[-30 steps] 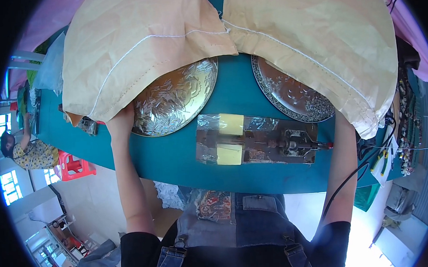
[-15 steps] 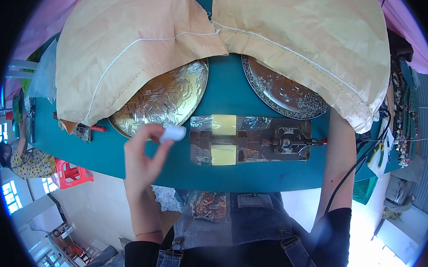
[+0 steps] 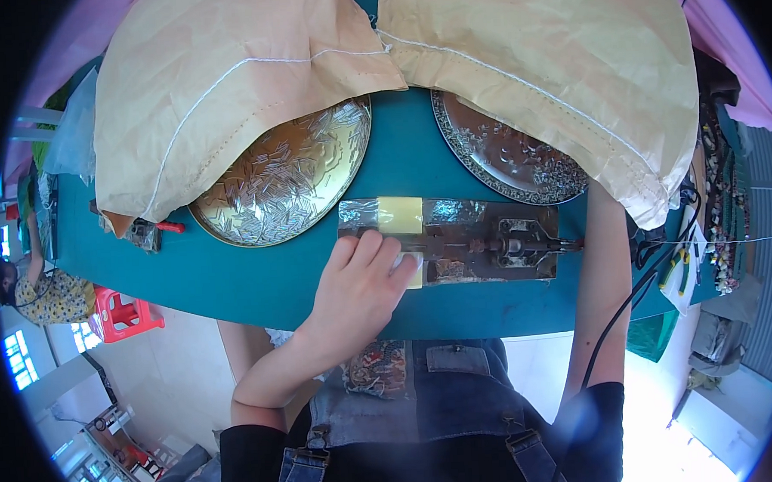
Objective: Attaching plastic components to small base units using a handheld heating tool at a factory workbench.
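My left hand (image 3: 359, 285) is over the left part of a brown, film-covered board (image 3: 460, 270). Its fingers are closed round a small white piece (image 3: 420, 262), mostly hidden, beside the board's yellow patch (image 3: 399, 215). At the board's right part sits a metal shaft fixture (image 3: 517, 246). My right forearm (image 3: 601, 275) reaches past the board's right end and under the paper cover, which hides my right hand. Beyond the board, a gold round tray (image 3: 315, 188) holds many thin clear pieces. A brown tray (image 3: 476, 138) with a patterned rim is at the right.
Two large tan paper covers (image 3: 250, 83) overhang the trays on the green table (image 3: 259, 285). Black cables (image 3: 642, 294) hang by my right arm near yellow-handled pliers (image 3: 685, 280). A red stool (image 3: 126, 313) stands at left near another person (image 3: 39, 291).
My left hand has moved right and down onto the board, carrying the white piece from near the gold tray. My right forearm stays in nearly the same place.
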A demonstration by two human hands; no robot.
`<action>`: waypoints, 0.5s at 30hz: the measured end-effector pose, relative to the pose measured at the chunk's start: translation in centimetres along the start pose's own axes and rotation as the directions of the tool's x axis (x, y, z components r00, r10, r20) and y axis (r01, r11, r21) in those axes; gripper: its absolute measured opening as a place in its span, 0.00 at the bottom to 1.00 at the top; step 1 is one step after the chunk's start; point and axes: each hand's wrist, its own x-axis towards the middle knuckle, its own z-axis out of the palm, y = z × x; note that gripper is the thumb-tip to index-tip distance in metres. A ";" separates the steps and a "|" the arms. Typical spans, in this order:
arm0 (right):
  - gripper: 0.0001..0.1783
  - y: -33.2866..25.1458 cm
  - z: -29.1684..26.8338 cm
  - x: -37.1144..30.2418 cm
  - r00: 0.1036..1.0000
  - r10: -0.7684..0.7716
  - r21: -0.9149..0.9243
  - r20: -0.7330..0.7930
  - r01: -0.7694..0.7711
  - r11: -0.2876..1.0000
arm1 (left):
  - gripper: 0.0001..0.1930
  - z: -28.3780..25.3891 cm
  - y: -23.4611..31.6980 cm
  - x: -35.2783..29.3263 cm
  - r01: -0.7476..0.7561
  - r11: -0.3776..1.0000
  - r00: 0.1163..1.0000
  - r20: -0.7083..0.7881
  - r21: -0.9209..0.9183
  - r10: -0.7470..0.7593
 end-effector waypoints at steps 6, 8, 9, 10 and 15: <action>0.30 0.0 0.0 0.5 1.000 -0.020 0.031 -0.010 0.020 0.999 | 0.14 1.1 -1.2 0.6 -0.031 0.993 0.981 -0.191 -0.116 0.008; 0.30 -0.1 0.6 2.5 1.000 -0.019 0.040 -0.010 0.019 0.999 | 0.15 0.6 -1.5 0.1 -0.053 0.985 0.979 -0.202 -0.162 0.019; 0.30 -0.3 0.6 3.0 1.000 -0.013 0.040 -0.010 0.013 0.999 | 0.15 0.4 -1.6 0.0 -0.079 0.975 0.977 -0.213 -0.209 0.033; 0.30 0.2 0.3 2.7 1.000 -0.006 0.041 -0.011 0.006 0.999 | 0.15 0.1 -1.6 0.1 -0.086 0.973 0.976 -0.213 -0.215 0.040; 0.30 -0.4 0.5 3.5 1.000 -0.020 0.064 -0.007 0.021 0.998 | 0.15 0.4 -1.5 0.7 -0.040 0.981 0.983 -0.181 -0.191 0.005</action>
